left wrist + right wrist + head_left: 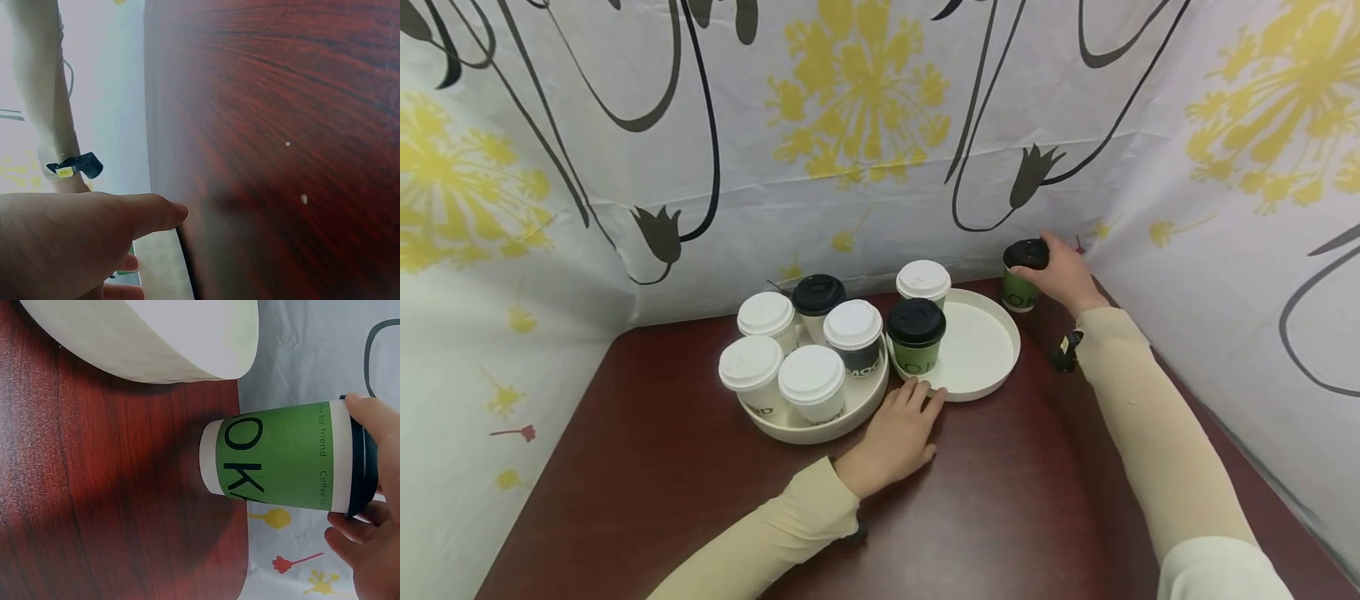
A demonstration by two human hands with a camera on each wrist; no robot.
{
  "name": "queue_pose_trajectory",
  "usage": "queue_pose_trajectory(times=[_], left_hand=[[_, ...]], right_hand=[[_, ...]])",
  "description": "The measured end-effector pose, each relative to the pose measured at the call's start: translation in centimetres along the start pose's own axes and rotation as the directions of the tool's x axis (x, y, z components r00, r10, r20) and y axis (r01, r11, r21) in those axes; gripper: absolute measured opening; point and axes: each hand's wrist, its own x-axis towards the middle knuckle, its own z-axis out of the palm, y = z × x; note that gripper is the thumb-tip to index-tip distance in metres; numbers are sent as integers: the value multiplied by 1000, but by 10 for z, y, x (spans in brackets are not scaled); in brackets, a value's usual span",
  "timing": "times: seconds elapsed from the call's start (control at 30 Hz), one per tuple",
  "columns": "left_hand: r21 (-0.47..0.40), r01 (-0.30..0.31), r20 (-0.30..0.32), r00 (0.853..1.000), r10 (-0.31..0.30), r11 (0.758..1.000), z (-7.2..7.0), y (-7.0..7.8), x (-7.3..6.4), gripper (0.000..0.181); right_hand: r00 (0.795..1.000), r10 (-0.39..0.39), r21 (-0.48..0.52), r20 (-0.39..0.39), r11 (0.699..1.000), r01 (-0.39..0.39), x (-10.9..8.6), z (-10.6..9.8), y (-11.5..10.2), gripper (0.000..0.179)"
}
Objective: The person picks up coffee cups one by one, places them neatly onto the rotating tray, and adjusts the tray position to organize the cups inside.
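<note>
At the table's back right corner my right hand (1063, 271) grips a green paper coffee cup (275, 456) by its black lid (361, 465), thumb and fingers on opposite sides. The cup is upright, to the right of a round white tray (981, 354). On that tray stand another green coffee cup (916, 358) with a black lid and a white-lidded cup (923, 279) behind it. My left hand (895, 437) lies before this tray, fingertips at its front rim and fingers loosely extended. In the left wrist view the thumb (159, 212) points out over the table.
A second round tray (805, 435), left of the first and close against it, carries several lidded cups, including a black-lidded cup (818, 300) at the back. Patterned cloth (850, 217) hangs around the dark red wooden table (647, 450).
</note>
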Motion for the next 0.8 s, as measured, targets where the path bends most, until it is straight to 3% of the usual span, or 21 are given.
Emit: queue_pose_trajectory(times=[0.8], left_hand=[[-1,1,0,1000,-1,1000,-1,0,0,80]], right_hand=[[990,-24,65,-139,997,33,-5,-9,-1,92]])
